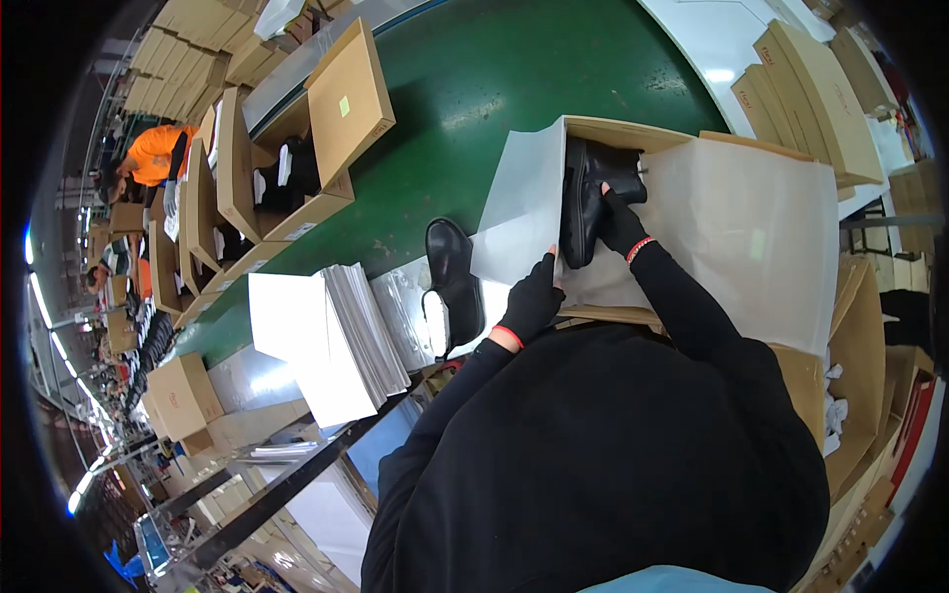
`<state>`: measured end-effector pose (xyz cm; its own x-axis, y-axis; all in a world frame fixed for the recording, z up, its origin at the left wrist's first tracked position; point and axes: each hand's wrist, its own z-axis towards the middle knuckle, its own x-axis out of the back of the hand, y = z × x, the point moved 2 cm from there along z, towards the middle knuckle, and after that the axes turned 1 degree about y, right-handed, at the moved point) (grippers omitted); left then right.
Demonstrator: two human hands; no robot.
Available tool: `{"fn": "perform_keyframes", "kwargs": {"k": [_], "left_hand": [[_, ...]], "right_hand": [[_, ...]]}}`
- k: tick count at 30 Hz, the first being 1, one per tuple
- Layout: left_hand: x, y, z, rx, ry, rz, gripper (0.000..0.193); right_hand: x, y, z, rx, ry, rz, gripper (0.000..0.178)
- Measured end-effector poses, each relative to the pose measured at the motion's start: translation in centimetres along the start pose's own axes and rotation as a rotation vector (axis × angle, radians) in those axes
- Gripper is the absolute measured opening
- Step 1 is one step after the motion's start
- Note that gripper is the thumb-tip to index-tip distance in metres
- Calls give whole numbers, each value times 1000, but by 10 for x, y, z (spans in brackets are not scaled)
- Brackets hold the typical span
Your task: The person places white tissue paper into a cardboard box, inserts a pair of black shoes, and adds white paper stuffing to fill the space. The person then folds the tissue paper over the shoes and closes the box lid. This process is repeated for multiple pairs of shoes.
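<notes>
A black ankle boot [585,203] lies on its side in an open cardboard shoebox [618,129] lined with thin white tissue paper [746,232]. My right hand [623,225], in a black glove with bare fingertips, is closed on the boot's upper. At the box's left side my left hand [534,301], gloved the same way, has its index finger stretched out against the edge of the paper. A second black boot [453,282] lies outside the box, left of my left hand, with white stuffing at its opening.
A thick stack of white paper sheets [331,336] stands left of the loose boot. Open shoeboxes [282,188] with boots line the green table [455,89]. More boxes [806,104] stand at the far right. A person in orange [158,153] works at the far left.
</notes>
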<state>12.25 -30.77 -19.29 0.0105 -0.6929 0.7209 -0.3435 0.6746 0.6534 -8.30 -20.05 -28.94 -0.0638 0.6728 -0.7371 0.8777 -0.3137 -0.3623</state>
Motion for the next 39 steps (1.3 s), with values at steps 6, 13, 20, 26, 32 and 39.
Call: {"fn": "perform_keyframes", "kwargs": {"k": [6, 13, 20, 26, 32, 39], "left_hand": [[-7, -15, -16, -23, 58, -137, 71], [51, 4, -38, -125, 140, -381, 54], [75, 78, -14, -271, 265, -463, 25], [-21, 180, -23, -461, 209, -427, 13], [-93, 270, -63, -343, 48, -259, 16], [-104, 289, -103, -98, 230, -354, 18]], "right_hand": [[-1, -9, -58, -26, 393, -370, 54], [15, -92, -254, 731, 406, -557, 45], [155, -244, -514, 1242, 1098, -1064, 37], [448, -296, -613, 85, 1164, -1630, 35], [525, -256, -538, -440, 840, -1876, 67], [536, -228, -473, -535, 584, -2125, 61]]}}
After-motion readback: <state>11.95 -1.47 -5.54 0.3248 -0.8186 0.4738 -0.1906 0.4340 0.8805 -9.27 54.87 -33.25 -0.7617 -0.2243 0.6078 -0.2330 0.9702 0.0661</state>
